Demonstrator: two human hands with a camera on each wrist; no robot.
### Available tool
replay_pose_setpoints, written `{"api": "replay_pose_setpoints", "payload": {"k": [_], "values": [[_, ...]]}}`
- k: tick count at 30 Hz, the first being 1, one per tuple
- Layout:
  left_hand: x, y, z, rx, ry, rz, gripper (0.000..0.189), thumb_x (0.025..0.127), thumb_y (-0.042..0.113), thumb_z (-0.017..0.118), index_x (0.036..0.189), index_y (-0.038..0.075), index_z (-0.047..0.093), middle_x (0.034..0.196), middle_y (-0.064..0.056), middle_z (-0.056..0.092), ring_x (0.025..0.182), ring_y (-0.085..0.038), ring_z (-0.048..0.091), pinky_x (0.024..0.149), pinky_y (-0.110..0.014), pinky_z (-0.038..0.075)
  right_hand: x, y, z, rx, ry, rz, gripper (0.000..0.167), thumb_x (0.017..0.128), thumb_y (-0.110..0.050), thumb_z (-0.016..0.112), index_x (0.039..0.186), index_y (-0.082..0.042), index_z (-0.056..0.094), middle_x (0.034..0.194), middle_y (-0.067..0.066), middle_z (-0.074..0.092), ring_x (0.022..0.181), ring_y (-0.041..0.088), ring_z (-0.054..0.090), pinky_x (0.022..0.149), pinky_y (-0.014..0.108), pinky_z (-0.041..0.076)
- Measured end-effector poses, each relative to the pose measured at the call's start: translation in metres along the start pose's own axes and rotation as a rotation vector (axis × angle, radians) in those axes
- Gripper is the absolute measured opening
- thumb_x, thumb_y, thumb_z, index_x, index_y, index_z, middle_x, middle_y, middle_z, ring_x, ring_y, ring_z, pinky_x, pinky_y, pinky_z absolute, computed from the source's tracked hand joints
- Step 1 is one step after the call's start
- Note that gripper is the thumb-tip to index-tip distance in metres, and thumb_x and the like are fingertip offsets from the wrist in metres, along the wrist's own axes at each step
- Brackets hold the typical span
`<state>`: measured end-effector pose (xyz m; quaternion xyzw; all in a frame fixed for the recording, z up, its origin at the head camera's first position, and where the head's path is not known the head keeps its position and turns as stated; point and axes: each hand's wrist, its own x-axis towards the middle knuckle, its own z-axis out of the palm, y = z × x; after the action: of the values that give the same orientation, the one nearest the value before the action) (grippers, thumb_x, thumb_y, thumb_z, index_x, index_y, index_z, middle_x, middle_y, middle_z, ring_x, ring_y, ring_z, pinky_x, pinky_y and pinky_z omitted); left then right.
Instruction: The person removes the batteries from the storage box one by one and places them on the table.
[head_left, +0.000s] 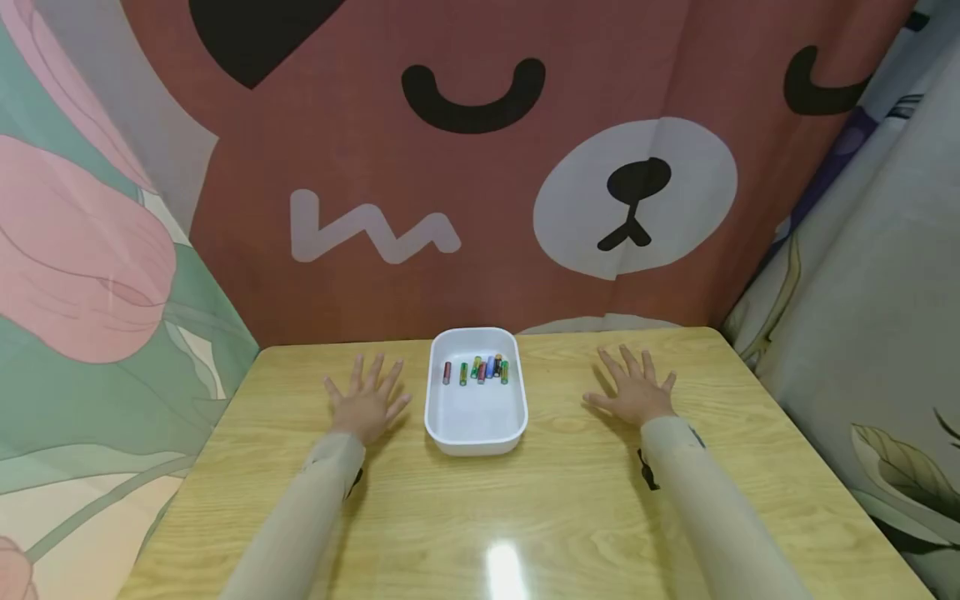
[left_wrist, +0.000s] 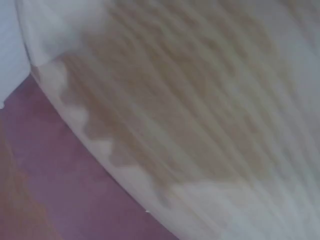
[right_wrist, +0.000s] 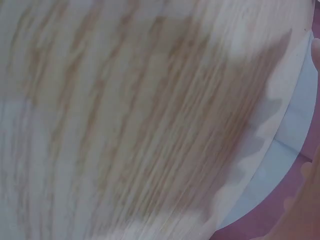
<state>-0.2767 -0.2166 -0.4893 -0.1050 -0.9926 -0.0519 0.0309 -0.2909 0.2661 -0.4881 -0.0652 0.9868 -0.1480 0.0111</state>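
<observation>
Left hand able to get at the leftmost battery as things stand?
Likely yes: the left hand is spread and empty, just left of the tray. The tray's top is open; only its side wall stands between hand and leftmost battery.

The table (head_left: 570, 508) is yellow-brown, with wood lines on its flat top. Its far corners, at 11 and 1 o'clock, are round. A white tray (head_left: 477, 417) sits flat on it at 12 o'clock, close to the far edge, its long sides running from 12 to 6. A bright shiny spot (head_left: 504, 571) shows at 6 o'clock. Both wrist views show a dark shadow (left_wrist: 115, 130) with a bumpy edge on the wood.
</observation>
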Motion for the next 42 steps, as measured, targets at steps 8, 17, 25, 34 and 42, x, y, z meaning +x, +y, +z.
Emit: {"api": "replay_pose_setpoints", "payload": {"k": [8,17,25,34,42], "values": [[0.003,0.011,-0.007,0.008,0.023,0.03,0.074,0.103,0.062,0.039,0.164,0.027,0.016,0.171,-0.007,0.002,0.154,-0.04,-0.008,0.103,-0.083,-0.012,0.003,-0.009,-0.003,0.002,0.015,-0.031,0.094,0.091,-0.067,0.06,0.164,-0.024,0.018,0.168,0.02,0.004,0.149,0.055,-0.006,0.101,0.087,-0.006],[-0.002,0.025,-0.012,0.005,0.017,0.057,0.076,0.103,0.065,0.032,0.165,0.024,0.014,0.171,-0.007,0.002,0.155,-0.037,-0.009,0.106,-0.08,-0.012,0.011,-0.034,-0.007,0.027,0.065,-0.073,0.092,0.093,-0.069,0.055,0.164,-0.022,0.021,0.169,0.017,0.007,0.152,0.05,-0.004,0.106,0.084,-0.004],[-0.005,0.044,-0.02,-0.035,0.013,0.105,0.077,0.103,0.063,0.037,0.164,0.021,0.018,0.17,-0.009,0.01,0.155,-0.038,-0.001,0.108,-0.081,-0.003,0.015,-0.06,-0.012,0.059,0.108,-0.136,0.091,0.094,-0.063,0.059,0.163,-0.016,0.023,0.169,0.015,0.012,0.154,0.044,0.003,0.113,0.077,-0.001],[-0.001,0.059,-0.017,0.012,-0.041,0.111,0.08,0.102,0.067,0.034,0.165,0.022,0.014,0.171,-0.007,0.009,0.156,-0.034,-0.005,0.111,-0.08,0.002,0.017,-0.086,-0.016,0.098,0.19,-0.227,0.081,0.095,-0.047,0.066,0.157,-0.006,0.034,0.163,0.022,0.026,0.15,0.044,0.02,0.116,0.071,0.014],[-0.003,0.065,-0.018,-0.017,-0.062,0.109,0.082,0.101,0.067,0.036,0.164,0.019,0.018,0.17,-0.009,0.012,0.156,-0.034,0.001,0.112,-0.079,0.001,0.019,-0.11,-0.018,0.248,0.196,-0.268,0.07,0.095,-0.033,0.07,0.152,-0.002,0.042,0.161,0.021,0.031,0.148,0.042,0.029,0.117,0.062,0.026]]}}
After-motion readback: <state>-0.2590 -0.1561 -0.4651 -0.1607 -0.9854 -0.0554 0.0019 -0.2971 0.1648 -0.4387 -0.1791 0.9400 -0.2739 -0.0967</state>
